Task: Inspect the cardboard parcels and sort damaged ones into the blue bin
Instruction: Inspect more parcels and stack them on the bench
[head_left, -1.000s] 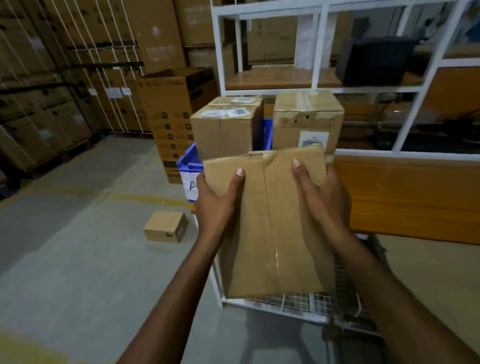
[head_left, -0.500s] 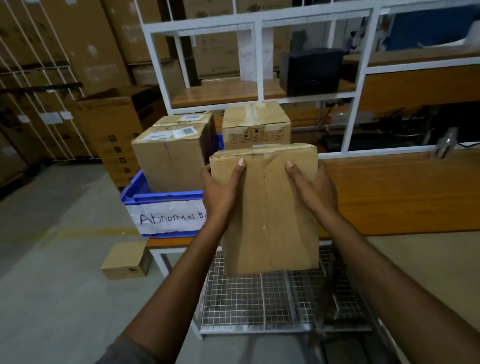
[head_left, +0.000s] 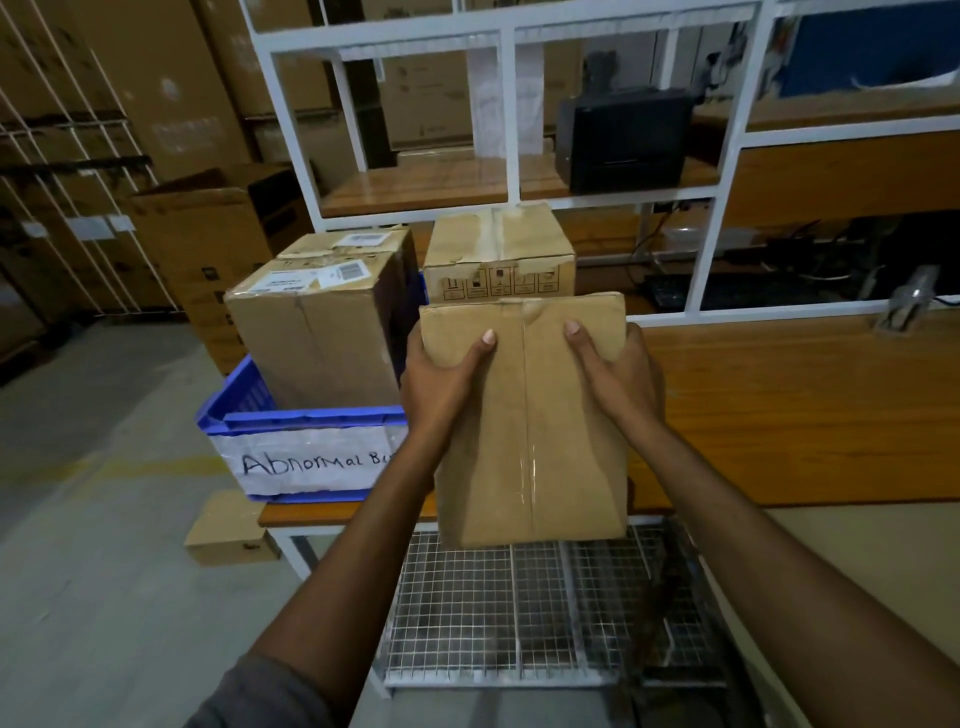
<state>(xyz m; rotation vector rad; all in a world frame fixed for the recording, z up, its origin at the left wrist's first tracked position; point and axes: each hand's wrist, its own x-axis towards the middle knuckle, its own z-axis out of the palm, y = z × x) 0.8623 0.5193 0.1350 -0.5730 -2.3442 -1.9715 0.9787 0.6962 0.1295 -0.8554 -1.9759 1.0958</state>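
I hold a taped cardboard parcel (head_left: 530, 447) upright in front of me, over the front edge of the wooden table (head_left: 789, 405). My left hand (head_left: 441, 384) grips its left side and my right hand (head_left: 618, 379) grips its right side, thumbs on the near face. Its top edge looks dented by the tape seam. The blue bin (head_left: 291, 421), labelled "Abnormal", stands on the table's left end with a labelled parcel (head_left: 317, 332) inside. Another parcel (head_left: 498, 254) with torn tape sits just behind the held one.
A wire-mesh shelf (head_left: 519, 603) lies under the table. A small box (head_left: 228, 530) sits on the floor at left. A white rack (head_left: 509, 109) rises behind, with a black device (head_left: 623, 137) on its shelf. Stacked cartons (head_left: 208, 244) fill the left background.
My view has swung right and down, bringing the bin's label and the mesh shelf into sight. Both hands keep the same hold on the parcel.
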